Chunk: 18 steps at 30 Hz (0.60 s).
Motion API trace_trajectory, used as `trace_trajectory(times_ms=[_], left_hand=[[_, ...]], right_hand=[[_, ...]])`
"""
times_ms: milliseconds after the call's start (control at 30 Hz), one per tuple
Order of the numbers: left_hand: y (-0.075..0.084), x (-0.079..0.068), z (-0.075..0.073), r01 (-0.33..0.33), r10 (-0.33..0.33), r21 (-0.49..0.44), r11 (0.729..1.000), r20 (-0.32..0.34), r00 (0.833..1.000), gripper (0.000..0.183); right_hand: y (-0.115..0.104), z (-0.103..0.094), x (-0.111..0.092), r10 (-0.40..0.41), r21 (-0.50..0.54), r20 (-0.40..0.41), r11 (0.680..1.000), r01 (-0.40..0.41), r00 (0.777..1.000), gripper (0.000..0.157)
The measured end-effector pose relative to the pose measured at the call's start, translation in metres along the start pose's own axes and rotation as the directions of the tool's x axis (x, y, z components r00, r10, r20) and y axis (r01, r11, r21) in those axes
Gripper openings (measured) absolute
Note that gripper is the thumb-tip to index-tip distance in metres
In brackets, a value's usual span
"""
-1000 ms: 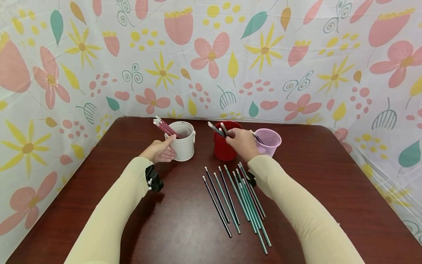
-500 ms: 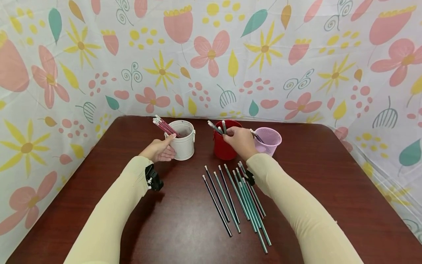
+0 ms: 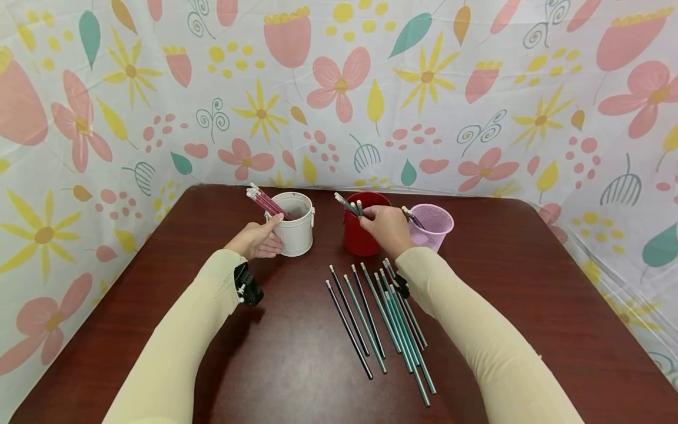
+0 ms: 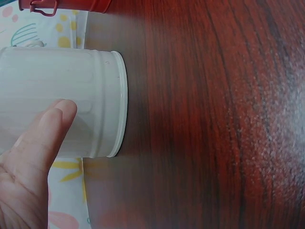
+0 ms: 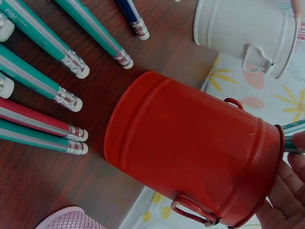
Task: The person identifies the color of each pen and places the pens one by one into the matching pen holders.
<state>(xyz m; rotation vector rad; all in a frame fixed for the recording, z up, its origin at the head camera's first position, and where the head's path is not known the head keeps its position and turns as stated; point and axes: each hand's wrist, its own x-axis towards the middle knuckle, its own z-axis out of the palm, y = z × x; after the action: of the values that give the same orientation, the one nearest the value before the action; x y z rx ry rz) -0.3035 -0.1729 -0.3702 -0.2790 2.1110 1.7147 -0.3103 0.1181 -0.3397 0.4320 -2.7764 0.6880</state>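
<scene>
My left hand (image 3: 256, 240) holds the side of the white bucket (image 3: 295, 235), thumb at the rim and fingers along the outer wall. Several dark red pencils (image 3: 266, 202) lean out of that bucket, eraser ends up. At the mouth of the red bucket (image 3: 358, 237), my right hand (image 3: 391, 228) pinches a green pencil (image 3: 359, 206) between thumb and finger. More green pencils (image 3: 344, 202) stand beside it in the red bucket. Its lower end is hidden inside. In the right wrist view, the fingertips (image 5: 298, 140) are right at the red rim.
A pink mesh cup (image 3: 437, 220) with a few dark pencils stands right of the red bucket. Several green, dark blue and red pencils (image 3: 399, 330) lie on the brown table (image 3: 265, 365) in front of the buckets. A flowered cloth (image 3: 339, 141) hangs behind the table.
The pinched pencil's eraser end tilts more upright, then drops slightly toward the red bucket's mouth. The left hand keeps its place on the white bucket.
</scene>
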Motion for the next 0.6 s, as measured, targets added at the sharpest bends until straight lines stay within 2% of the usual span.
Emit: trace_trajectory(times_ms=[100,200,300,467,600], left_hand=[[-0.001,-0.001,-0.001,0.004,-0.004,0.0,1.0,0.003,1.0,0.069],[0.0,-0.003,-0.005,0.013,-0.013,-0.002,1.0,-0.008,1.0,0.071],[0.0,-0.004,-0.007,0.022,-0.022,-0.003,1.0,-0.018,1.0,0.072],[0.0,0.0,-0.004,0.021,-0.021,-0.009,1.0,0.008,1.0,0.073],[0.0,0.002,0.0,0.014,-0.014,-0.011,1.0,0.015,1.0,0.074]], right_hand=[[-0.001,0.0,-0.001,-0.007,-0.013,0.013,1.0,0.007,1.0,0.021],[-0.004,-0.001,-0.002,-0.049,-0.014,0.008,0.999,0.049,0.999,0.022],[-0.003,-0.004,-0.006,-0.102,-0.029,-0.034,0.994,0.101,0.994,0.023],[0.006,-0.014,-0.021,-0.157,-0.055,-0.111,0.987,0.151,0.981,0.022],[0.014,-0.022,-0.033,-0.184,-0.051,-0.07,0.982,0.18,0.981,0.019]])
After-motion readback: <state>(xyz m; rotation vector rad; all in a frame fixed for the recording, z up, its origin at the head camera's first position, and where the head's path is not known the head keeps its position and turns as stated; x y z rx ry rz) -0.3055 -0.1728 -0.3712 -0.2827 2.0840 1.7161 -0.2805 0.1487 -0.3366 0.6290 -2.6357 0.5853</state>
